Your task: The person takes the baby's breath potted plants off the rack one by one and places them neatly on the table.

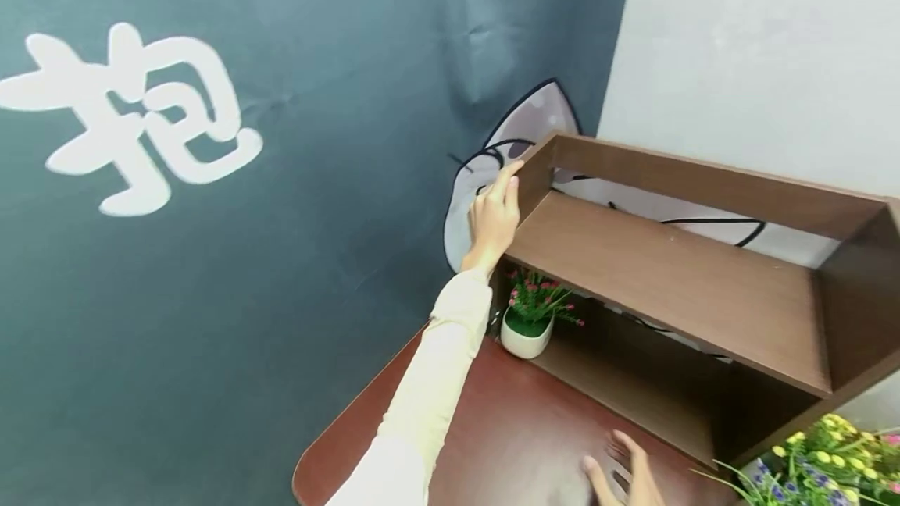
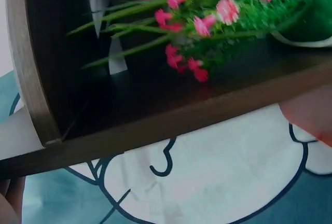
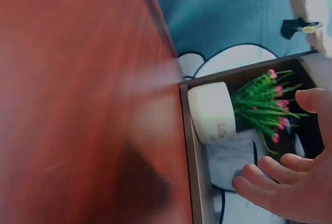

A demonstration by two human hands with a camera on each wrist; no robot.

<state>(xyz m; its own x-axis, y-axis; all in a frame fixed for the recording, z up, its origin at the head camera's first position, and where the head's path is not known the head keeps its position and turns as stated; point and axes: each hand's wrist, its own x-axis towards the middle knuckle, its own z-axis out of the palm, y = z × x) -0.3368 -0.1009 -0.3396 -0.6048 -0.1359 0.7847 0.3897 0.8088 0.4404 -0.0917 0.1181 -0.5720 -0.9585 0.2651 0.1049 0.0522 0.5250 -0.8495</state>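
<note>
A brown two-tier wooden shelf (image 1: 668, 256) stands on a reddish-brown table (image 1: 520, 420). My left hand (image 1: 492, 217) holds the upper part of the shelf's left side panel. In the left wrist view, fingertips (image 2: 13, 200) show at the outer side of that panel. Down in the lower left compartment sits a white pot (image 1: 526, 338) of artificial pink flowers (image 3: 270, 107). My right hand (image 1: 633, 479) is in front of the shelf above the table, its fingers spread and holding nothing. In the right wrist view, that hand is near the flowers, apart from them.
Yellow and purple flowers (image 1: 816, 467) stand beside the shelf's right end. Behind the shelf, black cables (image 1: 717, 222) run past the opening. A dark teal backdrop (image 1: 316, 178) with white characters and a pale wall (image 1: 759, 45) rise behind.
</note>
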